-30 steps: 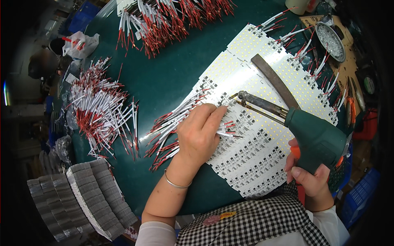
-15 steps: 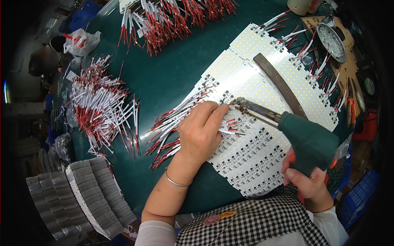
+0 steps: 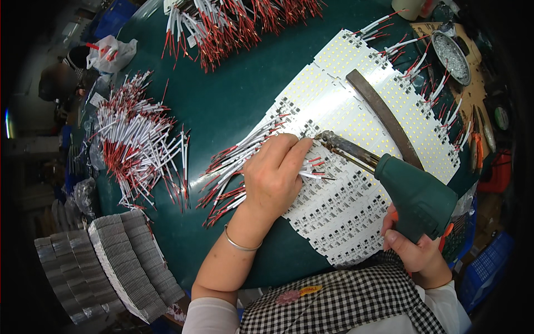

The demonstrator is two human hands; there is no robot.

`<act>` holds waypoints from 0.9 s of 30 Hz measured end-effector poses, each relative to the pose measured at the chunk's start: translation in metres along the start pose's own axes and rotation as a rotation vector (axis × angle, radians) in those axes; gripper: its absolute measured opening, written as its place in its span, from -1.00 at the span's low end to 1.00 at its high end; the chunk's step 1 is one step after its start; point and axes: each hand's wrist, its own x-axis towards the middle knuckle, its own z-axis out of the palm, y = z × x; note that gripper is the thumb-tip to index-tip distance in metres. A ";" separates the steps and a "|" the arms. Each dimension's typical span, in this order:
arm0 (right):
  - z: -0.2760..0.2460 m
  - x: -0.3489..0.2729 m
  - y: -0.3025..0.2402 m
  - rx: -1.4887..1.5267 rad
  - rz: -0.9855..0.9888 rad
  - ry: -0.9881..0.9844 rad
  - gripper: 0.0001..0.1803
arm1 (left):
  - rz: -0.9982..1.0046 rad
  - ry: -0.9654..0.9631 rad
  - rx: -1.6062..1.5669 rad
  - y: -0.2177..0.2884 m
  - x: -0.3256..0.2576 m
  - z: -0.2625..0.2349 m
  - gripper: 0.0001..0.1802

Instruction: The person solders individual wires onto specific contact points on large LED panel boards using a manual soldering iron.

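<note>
My left hand (image 3: 272,175) is closed over the white LED circuit boards (image 3: 339,214), its thumb and forefinger pinched together. Short white-and-red wires (image 3: 314,173) poke out from beneath its right side; their grip points are hidden by the fingers. In my right hand (image 3: 414,250) is a dark green gun-shaped soldering iron (image 3: 417,195). Its dark, crusted tip meets the boards right beside my left fingertips; the exact contact spot is too small to make out. More wires (image 3: 239,158) fan out leftward from the boards' left edge.
A curved brown metal bar (image 3: 384,117) lies across the boards. Loose wire piles (image 3: 139,139) sit left, with wired boards (image 3: 222,28) at the back. Stacked grey pieces (image 3: 133,261) stand front left. A metal dish (image 3: 450,57) and orange-handled pliers (image 3: 476,150) are at right.
The soldering iron has shifted very slightly leftward, its tip staying beside my left fingertips. My left hand keeps nearly the same place and pinch. The whole view has shifted a little.
</note>
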 end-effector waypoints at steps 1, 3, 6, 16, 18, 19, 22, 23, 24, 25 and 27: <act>-0.001 -0.004 0.003 0.043 0.021 0.007 -0.55 | 0.000 0.001 -0.002 0.000 0.001 0.000 -0.62; -0.001 -0.005 0.001 0.085 0.045 0.012 -0.40 | 0.018 0.013 0.007 0.000 0.001 0.001 -0.63; 0.005 0.000 -0.013 0.221 0.117 0.183 -0.32 | 0.025 0.020 0.013 -0.001 0.000 0.002 -0.63; -0.011 -0.005 -0.017 0.244 -0.096 0.397 -0.28 | 0.012 0.009 0.022 0.000 0.000 -0.001 -0.61; -0.024 -0.004 -0.015 0.251 -0.184 0.420 -0.26 | 0.010 0.010 0.038 0.000 -0.001 -0.001 -0.60; -0.028 -0.002 -0.016 0.260 -0.268 0.442 -0.24 | 0.010 0.014 0.040 0.001 0.000 -0.001 -0.60; -0.052 -0.002 -0.015 0.239 -0.423 0.453 -0.28 | -0.041 -0.004 0.021 0.004 0.001 -0.001 -0.60; -0.061 -0.005 -0.015 0.248 -0.438 0.444 -0.30 | -0.046 0.006 0.004 0.004 0.001 -0.002 -0.59; -0.072 -0.009 -0.015 0.236 -0.450 0.453 -0.30 | -0.046 0.019 -0.021 0.005 0.003 -0.001 -0.57; -0.081 -0.011 -0.014 0.212 -0.489 0.451 -0.29 | -0.034 0.031 -0.033 0.007 0.004 -0.004 -0.57; -0.090 -0.012 -0.017 0.196 -0.542 0.482 -0.28 | -0.084 -0.054 0.024 0.010 0.005 -0.011 -0.52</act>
